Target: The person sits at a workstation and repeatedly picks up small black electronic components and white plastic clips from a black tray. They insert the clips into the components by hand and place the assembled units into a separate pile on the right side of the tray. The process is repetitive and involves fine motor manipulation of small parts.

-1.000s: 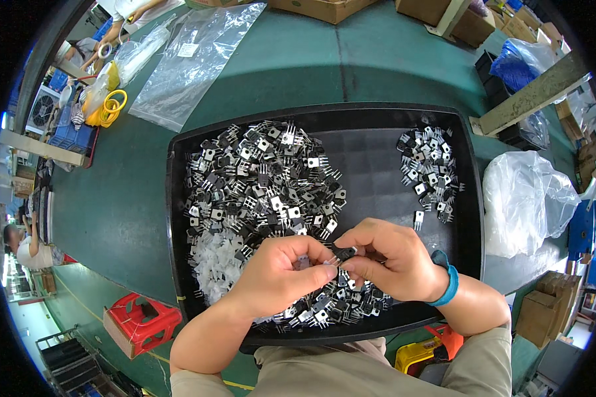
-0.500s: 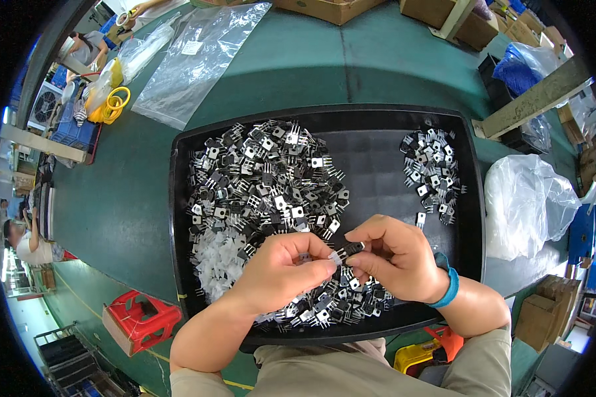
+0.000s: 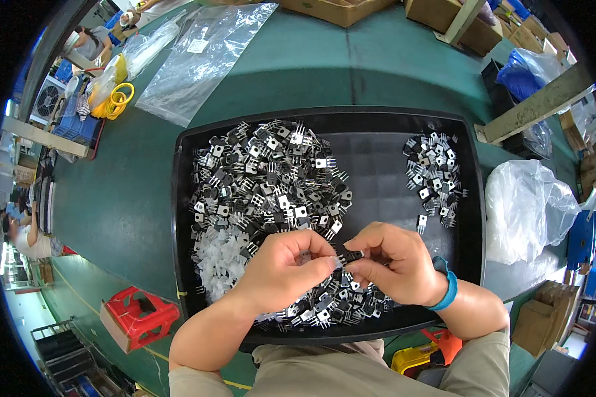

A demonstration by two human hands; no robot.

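Over the near part of a black tray (image 3: 404,111), my two hands meet fingertip to fingertip. My right hand (image 3: 404,268), with a teal band at the wrist, pinches a black three-legged transistor (image 3: 355,255) by its body. Its legs point toward my left hand (image 3: 288,268), whose thumb and forefinger are closed on a small whitish plastic piece (image 3: 340,261) at the legs; the fingers partly hide it. A large heap of loose transistors (image 3: 265,165) fills the tray's left side. White plastic pieces (image 3: 222,261) lie piled at its near left. A smaller group of transistors (image 3: 433,169) sits at the far right.
The tray rests on a green table (image 3: 112,212). A clear plastic bag (image 3: 205,59) lies beyond it, and a crumpled clear bag (image 3: 529,205) is at the right. Metal posts (image 3: 536,99) rise at the sides. A red stool (image 3: 139,317) stands at lower left. Other people are farther left.
My hands stay nearly in place, with the transistor's legs slightly closer to my left fingertips. The whole view has shifted a little.
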